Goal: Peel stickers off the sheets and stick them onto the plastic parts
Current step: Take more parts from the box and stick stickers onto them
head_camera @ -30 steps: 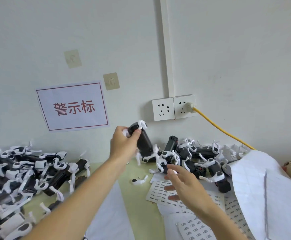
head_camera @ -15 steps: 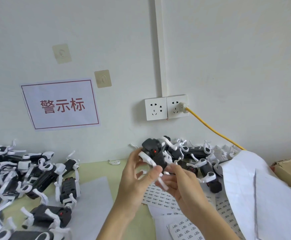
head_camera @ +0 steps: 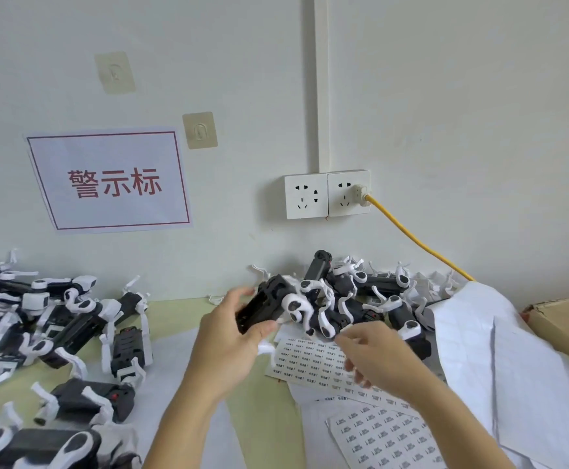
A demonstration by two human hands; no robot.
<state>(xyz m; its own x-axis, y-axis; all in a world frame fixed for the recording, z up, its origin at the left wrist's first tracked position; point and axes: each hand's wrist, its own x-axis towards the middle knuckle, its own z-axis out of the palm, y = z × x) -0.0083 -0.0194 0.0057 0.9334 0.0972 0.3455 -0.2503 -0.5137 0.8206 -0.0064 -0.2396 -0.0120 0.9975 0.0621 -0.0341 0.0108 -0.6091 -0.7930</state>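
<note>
We see the left hand [head_camera: 229, 336] gripping a black and white plastic part [head_camera: 273, 308] above the table [head_camera: 262, 401], thumb curled over its near edge and fingers wrapped behind it. The part sits tilted, its white arm [head_camera: 298, 308] pointing toward the right. The right hand [head_camera: 374, 357] hovers just beside it, over a sticker sheet [head_camera: 310, 362], with its fingers bent and blurred. A small white bit, perhaps a sticker, seems to be pinched at its fingertips [head_camera: 345, 333], though we cannot tell for certain.

The sticker sheet lies flat on the table under both hands, and a second sticker sheet [head_camera: 384, 438] lies nearer to us, partly under the right forearm. Behind the hands, against the wall, we see a pile of parts [head_camera: 361, 299], and another heap of parts [head_camera: 56, 326] spreads over the left side of the table. A large white paper [head_camera: 500, 367] drapes over the right edge of the sheets, with a cardboard box [head_camera: 567, 326] beyond it.

On the wall we note a sign [head_camera: 110, 181] with red characters, two adhesive hooks [head_camera: 200, 130], and a double socket [head_camera: 327, 194] with a yellow cable [head_camera: 415, 242] plugged into its right half
</note>
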